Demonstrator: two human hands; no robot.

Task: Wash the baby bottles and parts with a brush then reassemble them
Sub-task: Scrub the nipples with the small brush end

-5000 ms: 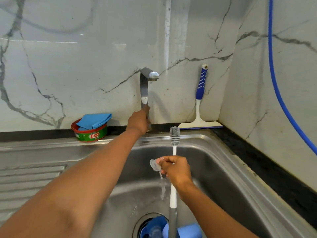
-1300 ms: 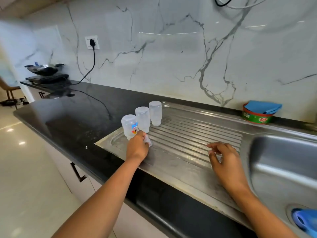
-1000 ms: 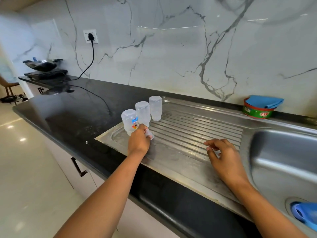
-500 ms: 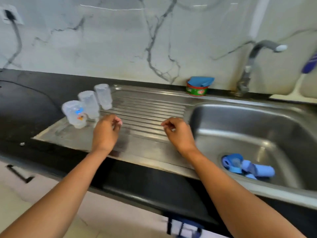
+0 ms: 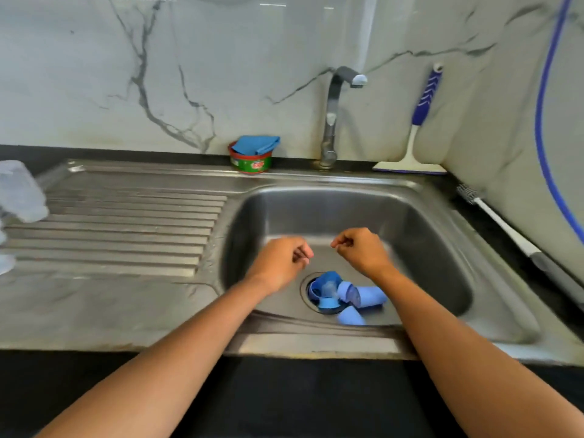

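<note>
Several blue bottle caps and collars lie over the drain in the steel sink basin. My left hand and my right hand hover above them over the basin, fingers loosely curled, nothing in either. Clear upturned bottles stand blurred at the far left edge of the drainboard. The bottle brush lies on the black counter right of the sink, bristles toward the wall.
The tap rises behind the basin, no water running. A green-and-red soap tub with a blue cloth sits left of it. A blue-handled squeegee leans in the corner. A blue hose hangs down the right wall.
The view has swung right from the drainboard to the sink. Both hands have left the drainboard and now hang over the basin. The bottles have slid to the left edge of view.
</note>
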